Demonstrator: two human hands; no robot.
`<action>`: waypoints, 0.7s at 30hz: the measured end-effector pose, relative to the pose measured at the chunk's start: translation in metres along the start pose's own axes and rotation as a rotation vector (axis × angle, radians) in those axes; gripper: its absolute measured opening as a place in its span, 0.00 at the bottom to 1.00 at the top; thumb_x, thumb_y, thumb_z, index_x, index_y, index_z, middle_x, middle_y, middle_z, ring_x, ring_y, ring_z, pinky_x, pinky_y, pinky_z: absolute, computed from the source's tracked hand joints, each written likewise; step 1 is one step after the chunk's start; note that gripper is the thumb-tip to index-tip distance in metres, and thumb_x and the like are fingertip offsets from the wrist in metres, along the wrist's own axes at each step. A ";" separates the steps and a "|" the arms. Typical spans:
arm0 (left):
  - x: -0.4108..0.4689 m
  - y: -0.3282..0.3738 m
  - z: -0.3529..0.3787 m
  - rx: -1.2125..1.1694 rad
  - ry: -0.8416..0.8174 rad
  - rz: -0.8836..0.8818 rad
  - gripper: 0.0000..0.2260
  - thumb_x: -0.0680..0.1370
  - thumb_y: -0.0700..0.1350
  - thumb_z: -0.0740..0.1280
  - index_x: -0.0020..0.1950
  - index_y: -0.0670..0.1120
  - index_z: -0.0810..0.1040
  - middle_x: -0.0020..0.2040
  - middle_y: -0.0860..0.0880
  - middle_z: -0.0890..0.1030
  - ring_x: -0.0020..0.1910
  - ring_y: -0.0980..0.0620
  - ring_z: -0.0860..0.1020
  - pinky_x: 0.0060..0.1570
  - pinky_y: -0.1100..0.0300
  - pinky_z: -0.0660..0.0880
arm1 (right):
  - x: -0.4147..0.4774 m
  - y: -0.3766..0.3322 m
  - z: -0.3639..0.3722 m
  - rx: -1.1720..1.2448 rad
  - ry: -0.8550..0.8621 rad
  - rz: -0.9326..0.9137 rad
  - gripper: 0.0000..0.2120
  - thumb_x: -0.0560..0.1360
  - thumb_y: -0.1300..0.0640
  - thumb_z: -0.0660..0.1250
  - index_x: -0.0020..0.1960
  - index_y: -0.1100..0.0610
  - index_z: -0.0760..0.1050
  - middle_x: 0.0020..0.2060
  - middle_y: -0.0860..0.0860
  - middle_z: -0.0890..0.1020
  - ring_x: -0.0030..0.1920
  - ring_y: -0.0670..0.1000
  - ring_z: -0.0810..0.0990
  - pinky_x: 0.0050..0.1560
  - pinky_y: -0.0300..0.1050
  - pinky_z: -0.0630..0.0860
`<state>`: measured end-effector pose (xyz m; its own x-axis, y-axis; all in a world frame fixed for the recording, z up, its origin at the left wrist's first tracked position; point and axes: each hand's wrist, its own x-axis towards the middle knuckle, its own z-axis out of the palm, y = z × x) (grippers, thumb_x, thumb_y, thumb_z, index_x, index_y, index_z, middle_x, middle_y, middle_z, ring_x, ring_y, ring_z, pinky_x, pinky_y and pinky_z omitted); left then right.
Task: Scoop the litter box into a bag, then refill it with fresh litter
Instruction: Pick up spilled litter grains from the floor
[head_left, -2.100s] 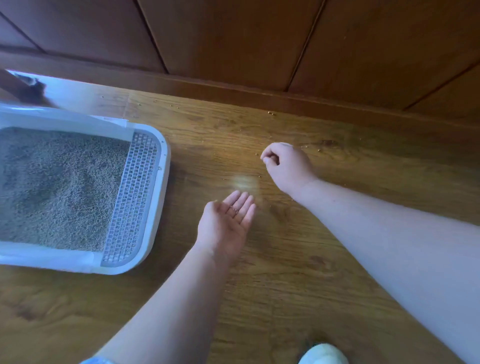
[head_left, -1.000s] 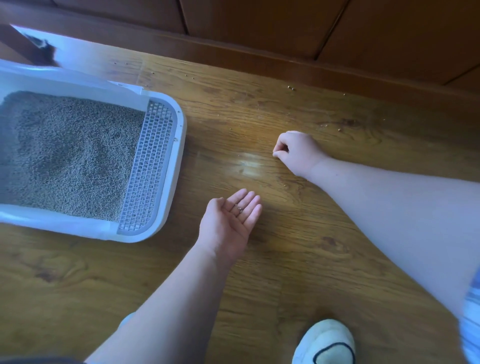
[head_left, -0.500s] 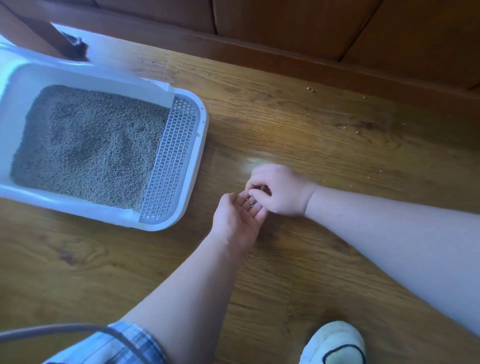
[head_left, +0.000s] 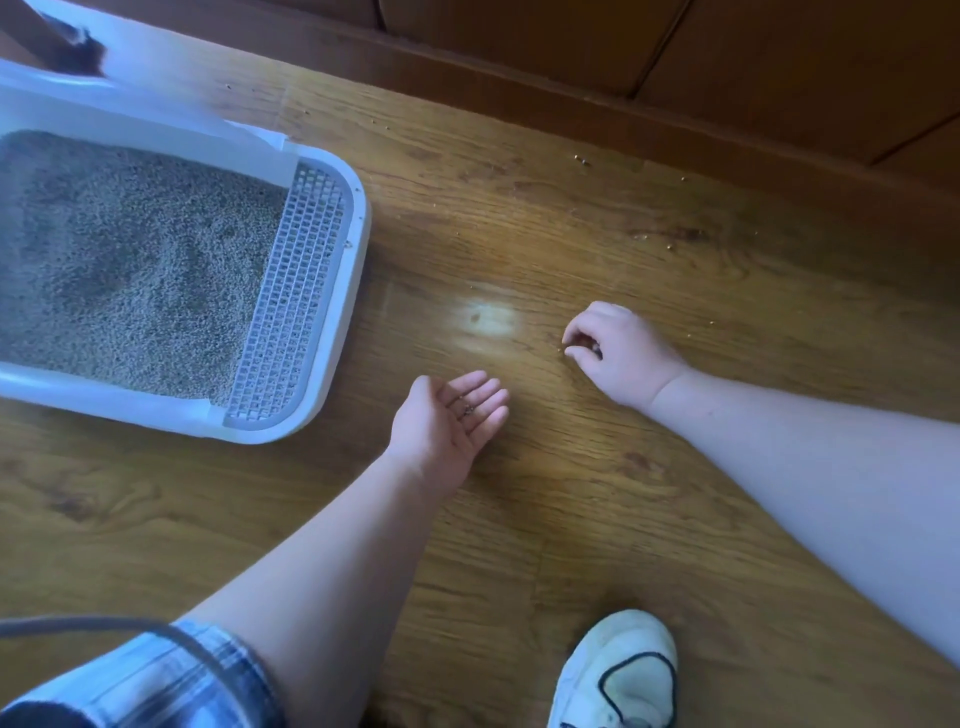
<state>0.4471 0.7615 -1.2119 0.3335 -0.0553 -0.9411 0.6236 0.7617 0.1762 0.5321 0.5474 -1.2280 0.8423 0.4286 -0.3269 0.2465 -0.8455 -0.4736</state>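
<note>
Records right hand (head_left: 618, 353) back out beyond left hand (head_left: 447, 415), pinching stray pellets (head_left: 562, 351) off floor (head_left: 519, 519); left hand open palm-up, carrying few; full litter box (head_left: 358, 228) just left; seemingly only tidying remains.

Dim warm light, bright glare patch on floor (head_left: 519, 519), softly blurred wide-angle edges

The left grip (head_left: 449, 415) lies palm-up, flat; right grip (head_left: 618, 353) curls knuckles-up.
</note>
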 end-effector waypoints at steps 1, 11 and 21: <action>0.000 -0.002 0.000 0.009 -0.005 -0.007 0.20 0.81 0.44 0.51 0.55 0.35 0.79 0.50 0.38 0.84 0.51 0.41 0.84 0.50 0.50 0.80 | 0.000 -0.001 0.002 0.001 0.004 0.002 0.02 0.77 0.58 0.68 0.49 0.54 0.79 0.42 0.45 0.72 0.47 0.45 0.69 0.51 0.39 0.65; -0.010 -0.025 0.002 0.164 -0.113 -0.156 0.20 0.80 0.43 0.50 0.58 0.34 0.77 0.53 0.36 0.84 0.53 0.40 0.83 0.52 0.48 0.80 | -0.001 -0.003 0.013 -0.062 0.003 0.012 0.02 0.79 0.59 0.65 0.48 0.56 0.76 0.45 0.47 0.75 0.54 0.53 0.73 0.54 0.46 0.69; 0.004 -0.027 0.019 0.179 -0.092 -0.124 0.20 0.78 0.41 0.52 0.61 0.34 0.77 0.55 0.36 0.83 0.54 0.40 0.83 0.54 0.49 0.79 | -0.025 -0.012 0.015 0.059 0.068 -0.157 0.02 0.75 0.61 0.65 0.45 0.56 0.76 0.41 0.45 0.73 0.46 0.48 0.70 0.52 0.42 0.68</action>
<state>0.4454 0.7280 -1.2153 0.3047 -0.2064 -0.9298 0.7767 0.6189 0.1171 0.5009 0.5521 -1.2265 0.8269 0.5292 -0.1900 0.3503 -0.7492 -0.5621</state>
